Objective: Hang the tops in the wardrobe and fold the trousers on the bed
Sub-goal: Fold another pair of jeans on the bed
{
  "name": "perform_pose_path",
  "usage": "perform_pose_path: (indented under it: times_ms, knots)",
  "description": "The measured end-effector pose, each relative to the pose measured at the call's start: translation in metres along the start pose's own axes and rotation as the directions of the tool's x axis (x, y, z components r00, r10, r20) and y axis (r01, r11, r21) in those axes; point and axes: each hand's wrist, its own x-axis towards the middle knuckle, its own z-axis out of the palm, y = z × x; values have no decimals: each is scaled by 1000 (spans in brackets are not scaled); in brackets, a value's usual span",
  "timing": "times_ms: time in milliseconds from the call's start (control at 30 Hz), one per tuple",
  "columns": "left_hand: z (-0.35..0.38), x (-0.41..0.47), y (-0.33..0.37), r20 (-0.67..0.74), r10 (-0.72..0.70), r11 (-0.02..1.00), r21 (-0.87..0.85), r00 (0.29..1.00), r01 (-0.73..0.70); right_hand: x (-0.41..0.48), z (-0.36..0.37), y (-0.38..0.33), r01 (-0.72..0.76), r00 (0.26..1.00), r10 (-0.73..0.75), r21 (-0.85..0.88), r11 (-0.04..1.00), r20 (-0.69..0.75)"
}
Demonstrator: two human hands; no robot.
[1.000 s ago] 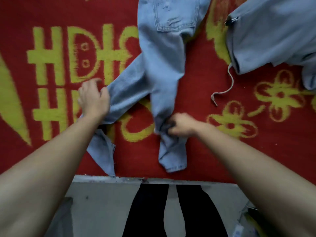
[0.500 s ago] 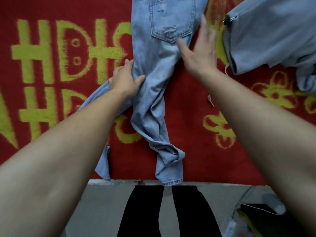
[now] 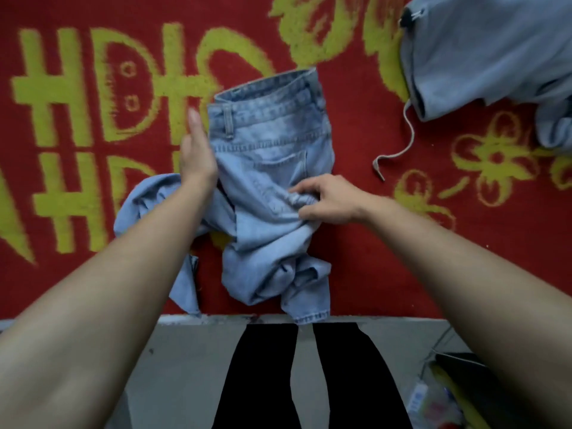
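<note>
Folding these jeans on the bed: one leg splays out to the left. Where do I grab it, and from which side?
Probably pinch the stray leg at its hem, coming from the near left. That end lies free at the edge of the bed, while the upper part is bunched under the left forearm. The right hand pinches the jeans at the seat.

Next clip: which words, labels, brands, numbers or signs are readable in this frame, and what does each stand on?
"HDIC": roughly how the big yellow woven shapes on the red bedspread read from here; possibly a decorative character seen sideways, partly covered by the jeans.
Blue-and-white packet on the floor, lower right: print too blurred to read.
Jeans and grey-blue garment: no readable label.
</note>
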Motion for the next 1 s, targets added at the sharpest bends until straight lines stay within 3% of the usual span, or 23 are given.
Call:
perform_pose_path:
  times_ms: [67, 133, 200, 233, 300, 333, 367, 467, 533, 700, 800, 900, 1000]
  knots:
    - [10, -1, 20, 35, 53, 997, -48, 998, -52, -2, 1, 0, -40, 978, 37, 14, 999, 204]
    - [21, -2, 27, 99, 147, 982, 101, 984, -157, 0, -3, -6, -33, 986, 34, -11, 999, 161]
    - [26, 1, 25, 151, 199, 956, 190, 968, -226, 1, -9, -15, -44, 997, 36, -126, 991, -63]
    - [27, 2, 23, 168, 209, 950, 199, 963, -241, 3, -12, -19, -56, 969, 5, -199, 978, -245]
    - [20, 3, 17, 189, 237, 937, 215, 953, -275, 11, -20, -26, -68, 782, -148, -319, 945, -606]
    - [17, 3, 14, 198, 266, 924, 228, 943, -308, 15, -25, -29, -99, 695, -208, -379, 920, -688]
    - [13, 4, 11, 207, 299, 905, 249, 932, -345, 20, -32, -31, -141, 678, -225, -424, 894, -700]
    - [4, 2, 7, 237, 397, 791, 402, 887, -461, 30, -53, -34, -132, 851, -206, -575, 807, -484]
    - [0, -4, 4, 202, 443, 671, 571, 873, -472, 29, -63, -33, -84, 909, -223, -678, 730, -353]
    - [1, -37, -1, 176, 549, 580, 624, 817, -524, 11, -72, -36, -88, 921, -217, -716, 693, -323]
    - [0, -62, -2, 264, 627, 469, 623, 733, -626, -13, -58, -31, -37, 921, -304, -830, 557, -245]
    - [-10, -90, 6, 273, 703, 411, 597, 657, -689, -49, -45, -23, 84, 908, -411, -929, 361, -78]
    - [-28, -126, 28, 337, 780, 264, 587, 527, -765, -86, -45, -26, 154, 903, -430, -947, 281, 19]
